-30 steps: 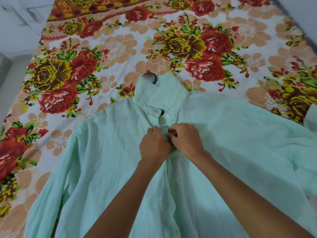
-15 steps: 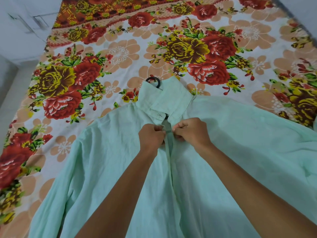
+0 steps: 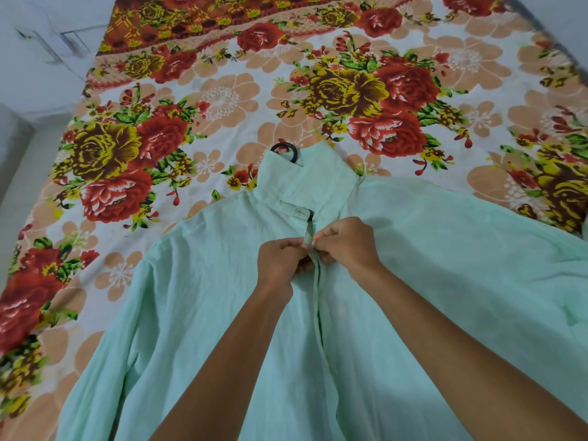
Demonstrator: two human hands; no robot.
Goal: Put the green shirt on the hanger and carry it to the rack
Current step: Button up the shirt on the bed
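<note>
The pale green shirt (image 3: 191, 313) lies spread front-up on the bed, collar pointing away from me. A black hanger hook (image 3: 288, 148) sticks out above the collar; the rest of the hanger is hidden inside the shirt. My left hand (image 3: 278, 259) pinches the left edge of the front placket just below the collar. My right hand (image 3: 348, 246) pinches the right edge opposite it, fingertips almost touching the left hand's. Both hands are closed on the fabric at a button spot.
The bed is covered by a floral sheet (image 3: 222, 100) with red and yellow roses. A white wall and pale floor (image 3: 31, 90) lie beyond the bed's left edge. The shirt's sleeves spread toward both lower corners.
The view has shifted so the shirt sits a bit lower in frame. Both hands stayed at the placket below the collar, their fingertips now slightly apart with the fabric strip between them.
</note>
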